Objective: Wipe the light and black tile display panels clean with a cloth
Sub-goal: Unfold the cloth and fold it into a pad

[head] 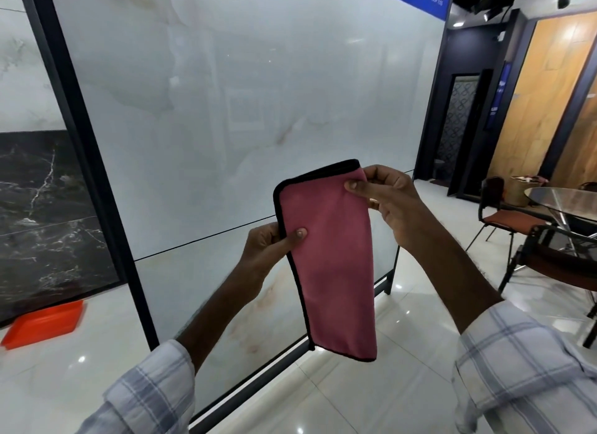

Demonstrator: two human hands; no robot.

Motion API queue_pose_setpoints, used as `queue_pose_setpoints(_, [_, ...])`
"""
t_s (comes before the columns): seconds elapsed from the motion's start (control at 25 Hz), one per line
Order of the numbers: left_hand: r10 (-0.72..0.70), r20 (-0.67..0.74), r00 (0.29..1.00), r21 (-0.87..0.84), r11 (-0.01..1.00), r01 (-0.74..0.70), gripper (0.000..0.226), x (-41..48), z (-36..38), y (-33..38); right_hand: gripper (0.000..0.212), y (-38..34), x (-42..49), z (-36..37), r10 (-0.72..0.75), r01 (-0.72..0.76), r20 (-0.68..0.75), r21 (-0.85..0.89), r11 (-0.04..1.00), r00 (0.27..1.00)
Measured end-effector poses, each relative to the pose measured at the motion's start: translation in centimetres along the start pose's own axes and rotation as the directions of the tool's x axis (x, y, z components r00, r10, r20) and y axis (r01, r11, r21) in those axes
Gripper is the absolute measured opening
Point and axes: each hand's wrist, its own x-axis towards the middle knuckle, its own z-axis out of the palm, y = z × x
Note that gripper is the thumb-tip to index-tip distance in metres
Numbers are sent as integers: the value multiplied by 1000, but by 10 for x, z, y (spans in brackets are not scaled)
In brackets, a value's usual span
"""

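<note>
One head-worn wide-angle view, forward and slightly downward, near the light tile panel [258, 94], seemingly oblique to it.

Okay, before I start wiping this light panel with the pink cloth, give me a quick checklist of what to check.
1. Fold of the pink cloth with black piping: flat, ok.
2. Grip of the left hand: pinches the cloth's left edge, ok.
3. Grip of the right hand: pinches its top corner, ok.
4. Cloth damp or dry: cannot tell.
5. Cloth on the glossy light marble-look tile panel: not ok, held up in front.
6. Floor by the black white-veined tile panel: not ok, orange plastic tray lies there.
</note>
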Motion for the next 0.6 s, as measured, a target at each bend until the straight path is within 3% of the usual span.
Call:
queue_pose_setpoints(0.08, [16,-124,992,-72,997,-25,14,1,7,1,40,16,-3,-8,115,-116,148,0,993,982])
queue_pose_setpoints(0.16, [-20,-202,979,-133,991,-7,15,4,10,4,47,47,-14,-10,294,-231,310,-225,947,904])
queue_pose_setpoints(0.24, [-62,-204,977,-184,983,24,22,6,11,4,43,73,-23,-9,357,-239,320,-353,904,877])
queue_pose_setpoints(0.4, [-128,-316,940,-260,965,44,29,16,2,9,44,90,-34,2,326,-360,278,79,930,903])
queue_pose_setpoints(0.52, [-204,-395,896,-289,953,90,20,22,-5,10,47,106,-49,13,441,-482,389,9,876,809])
queue_pose_setpoints(0.6, [-239,-388,890,-337,936,104,12,24,-11,11,49,104,-50,19,463,-513,393,27,858,795])
